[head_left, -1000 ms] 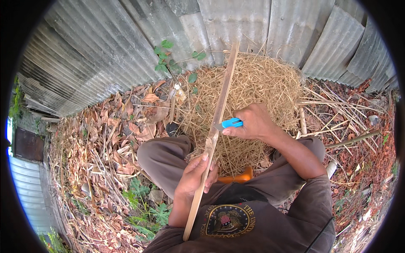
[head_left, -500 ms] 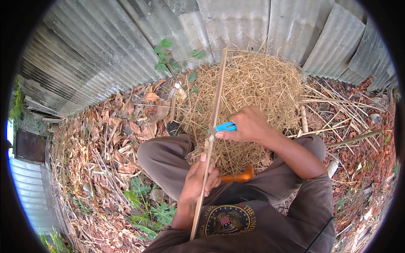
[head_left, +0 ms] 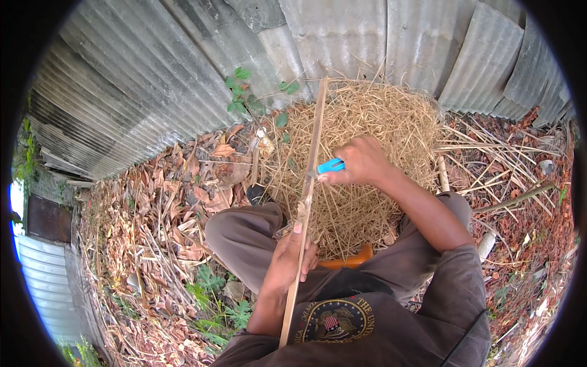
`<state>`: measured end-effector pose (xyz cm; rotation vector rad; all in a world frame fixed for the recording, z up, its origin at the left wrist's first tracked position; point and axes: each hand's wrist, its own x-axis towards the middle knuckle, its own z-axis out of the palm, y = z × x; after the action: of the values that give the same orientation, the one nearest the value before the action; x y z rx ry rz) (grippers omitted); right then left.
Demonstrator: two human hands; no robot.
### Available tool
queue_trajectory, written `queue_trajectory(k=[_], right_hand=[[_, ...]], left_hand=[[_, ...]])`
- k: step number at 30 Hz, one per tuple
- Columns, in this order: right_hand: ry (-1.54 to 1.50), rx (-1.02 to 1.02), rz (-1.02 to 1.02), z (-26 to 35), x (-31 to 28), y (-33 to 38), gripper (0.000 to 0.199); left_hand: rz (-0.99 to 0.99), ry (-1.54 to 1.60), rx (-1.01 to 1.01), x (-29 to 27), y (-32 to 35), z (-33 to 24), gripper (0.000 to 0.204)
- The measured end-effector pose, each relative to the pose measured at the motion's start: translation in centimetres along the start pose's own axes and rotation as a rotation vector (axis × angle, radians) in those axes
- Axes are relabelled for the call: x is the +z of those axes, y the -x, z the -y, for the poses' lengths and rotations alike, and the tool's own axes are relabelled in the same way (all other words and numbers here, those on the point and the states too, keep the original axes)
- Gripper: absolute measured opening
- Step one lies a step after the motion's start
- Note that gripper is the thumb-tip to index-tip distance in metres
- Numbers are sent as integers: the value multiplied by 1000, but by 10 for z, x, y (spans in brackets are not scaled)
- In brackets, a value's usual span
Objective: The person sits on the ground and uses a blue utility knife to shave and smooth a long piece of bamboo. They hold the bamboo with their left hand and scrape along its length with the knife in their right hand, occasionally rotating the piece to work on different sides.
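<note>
A long, thin strip of pale wood or bamboo (head_left: 317,125) slants from my torso up over the straw. My left hand (head_left: 288,262) is closed around its lower part, thumb lying along it. My right hand (head_left: 362,160) grips a blue-handled knife (head_left: 331,166), its short grey blade meeting the strip above my left hand. Just below the blade, a rough, lifted shaving (head_left: 302,209) shows on the strip. Between my legs lies a curved orange object (head_left: 351,259), partly hidden, its kind unclear.
A heap of dry straw (head_left: 391,122) lies before my bent legs, against a corrugated metal fence (head_left: 342,43). Brown leaves (head_left: 165,202) cover the ground at left. Loose sticks (head_left: 495,153) and a pale cylinder (head_left: 486,246) are at right. A leafy vine (head_left: 238,92) climbs the fence.
My right hand and the knife have moved a little up the strip, away from my left hand. The raised shaving is now left below the blade. My left hand keeps its grip.
</note>
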<state>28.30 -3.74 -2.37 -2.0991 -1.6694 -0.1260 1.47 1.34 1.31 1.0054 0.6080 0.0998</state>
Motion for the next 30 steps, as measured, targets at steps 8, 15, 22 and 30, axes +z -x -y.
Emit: queue_trajectory(k=[8,15,22,30], right_hand=[[63,-19,0,-18,4,-15,85],[90,-11,-5,-12,8,-25,77],[99,57,87,6,2,-27,85],[57,190,186,27,20,-17,83]], left_hand=[[9,-27,12,-3,1,-1,44],[-15,-24,31,-7,-1,-2,44],[-52,4,18,-14,-4,1,44],[-96,127,-10,-28,-9,18,42]])
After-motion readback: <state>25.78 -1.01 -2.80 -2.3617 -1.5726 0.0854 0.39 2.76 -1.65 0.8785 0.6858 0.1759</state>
